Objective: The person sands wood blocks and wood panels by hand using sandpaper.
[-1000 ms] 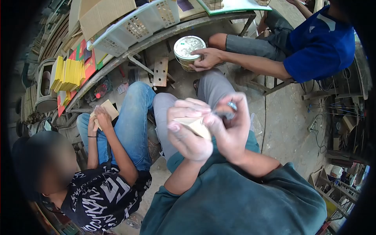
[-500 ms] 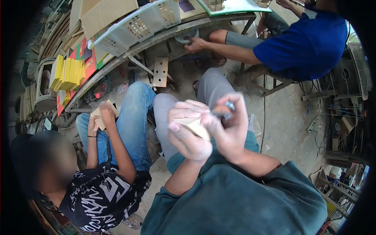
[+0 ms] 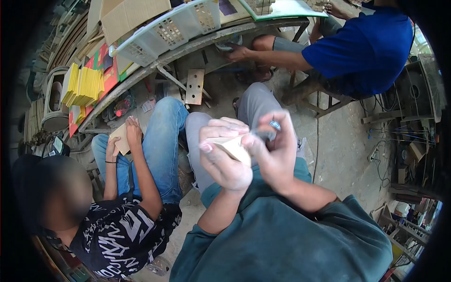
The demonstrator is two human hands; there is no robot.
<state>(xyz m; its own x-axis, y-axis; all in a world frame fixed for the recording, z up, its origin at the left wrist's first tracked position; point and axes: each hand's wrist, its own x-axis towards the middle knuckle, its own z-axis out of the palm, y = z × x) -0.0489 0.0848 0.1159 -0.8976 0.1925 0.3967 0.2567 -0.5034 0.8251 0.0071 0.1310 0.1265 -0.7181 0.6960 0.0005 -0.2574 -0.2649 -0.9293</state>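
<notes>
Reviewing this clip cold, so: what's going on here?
The wearer's left hand grips a pale, angular piece; the right hand holds a small, blurred object beside it. A co-worker in a patterned black shirt holds a flat pale panel. Another, in blue, reaches down beside the table.

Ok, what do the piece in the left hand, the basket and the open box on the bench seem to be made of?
Pale piece: probably bare wood, matte and cream-colored; no grain shows clearly.
Basket: most likely molded plastic, whitish, slightly translucent, with regular openings.
Box: cardboard, plain brown and matte, with thin flat panels.
</notes>
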